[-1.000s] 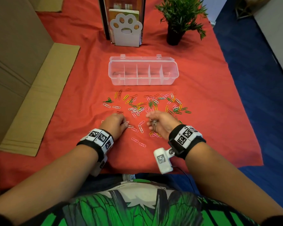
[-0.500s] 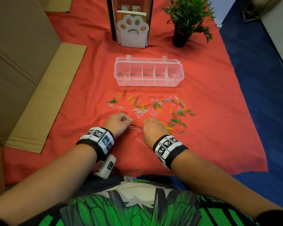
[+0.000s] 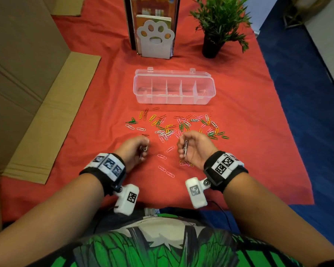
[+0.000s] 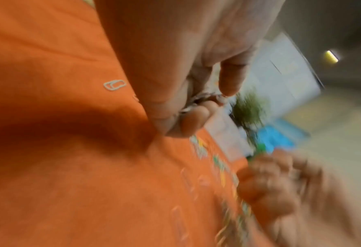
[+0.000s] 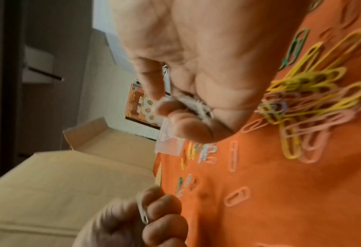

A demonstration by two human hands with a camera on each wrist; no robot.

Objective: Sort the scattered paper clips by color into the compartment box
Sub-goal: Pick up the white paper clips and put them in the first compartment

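Left hand (image 3: 132,150) curled round a few white clips (image 3: 144,148); right hand (image 3: 193,149) pinching another white bunch (image 3: 185,146). Both held just above the cloth (image 3: 258,143), near the body. Box (image 3: 174,89) open, beyond the scattered clips (image 3: 174,126), well apart from both hands.

Likely risks: loose clips slipping from a full fist on the carry; hooked clips dragging a wrong colour along; bunch spilling over a thin divider into the next compartment.

Red cloth over a table, cardboard (image 3: 46,116) at left, plant (image 3: 218,24) and paw-print stand (image 3: 155,40) behind, blue floor (image 3: 307,93) at right.
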